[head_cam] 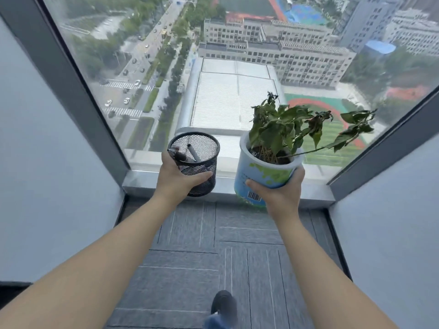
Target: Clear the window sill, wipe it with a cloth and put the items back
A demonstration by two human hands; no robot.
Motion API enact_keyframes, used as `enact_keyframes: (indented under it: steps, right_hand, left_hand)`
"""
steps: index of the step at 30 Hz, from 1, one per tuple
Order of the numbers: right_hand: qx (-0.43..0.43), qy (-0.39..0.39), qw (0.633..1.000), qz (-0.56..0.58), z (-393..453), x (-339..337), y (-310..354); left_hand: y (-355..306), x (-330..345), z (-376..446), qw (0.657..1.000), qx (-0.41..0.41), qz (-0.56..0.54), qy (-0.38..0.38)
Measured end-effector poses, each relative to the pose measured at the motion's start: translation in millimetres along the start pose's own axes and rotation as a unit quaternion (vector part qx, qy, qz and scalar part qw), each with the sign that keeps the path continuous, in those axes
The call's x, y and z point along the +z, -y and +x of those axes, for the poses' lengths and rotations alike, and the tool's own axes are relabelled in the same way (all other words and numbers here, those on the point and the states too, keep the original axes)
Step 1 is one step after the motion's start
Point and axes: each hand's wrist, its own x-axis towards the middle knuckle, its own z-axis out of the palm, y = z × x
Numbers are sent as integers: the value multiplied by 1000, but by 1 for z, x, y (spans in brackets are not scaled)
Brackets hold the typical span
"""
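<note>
- The pen holder (193,162) is a black wire-mesh cylinder, see-through, with a solid rim; a couple of dark and grey pens (190,154) lean inside it.
- The plant pot (266,173) is a smooth, glossy white cylinder with a thick rounded rim, printed in blue and green, with a barcode near its base. It tilts a little toward the window.
- The plant (299,125) has limp green leaves, some curled and browned, on thin stems that trail to the right.
- The window sill (152,180) is a narrow, flat strip of dull grey metal below the glass, bare where it shows.
- The floor (190,269) is grey carpet tile with a fine ribbed weave.
- The left hand (177,176) is wrapped around the pen holder, thumb across its front, fingers behind, holding it over the sill's front edge.
- The right hand (280,193) is clasped around the lower half of the plant pot, thumb in front, fingers curled around the far side, holding it over the sill edge.
</note>
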Motion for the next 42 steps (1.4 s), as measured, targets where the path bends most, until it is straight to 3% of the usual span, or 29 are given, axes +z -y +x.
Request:
enact_keyframes:
  steps: [6, 12, 24, 28, 34, 42]
  right_hand:
    - [37, -10, 999, -34, 89, 21, -79]
    - [71, -30, 997, -30, 157, 56, -185]
    - [72, -35, 996, -32, 217, 126, -510]
    - [58, -36, 997, -33, 233, 147, -592]
    - [56, -45, 997, -42, 247, 170, -657]
    - [120, -29, 989, -84, 245, 178, -669]
  left_hand:
    - [49, 48, 101, 998, -58, -1, 5]
    - [131, 90, 196, 998, -66, 21, 12]
    - [419, 187, 338, 998, -37, 45, 12]
    - [494, 214, 370, 999, -27, 47, 2]
    - [560, 236, 400, 998, -20, 53, 17]
    - [573, 241, 407, 997, -41, 24, 56]
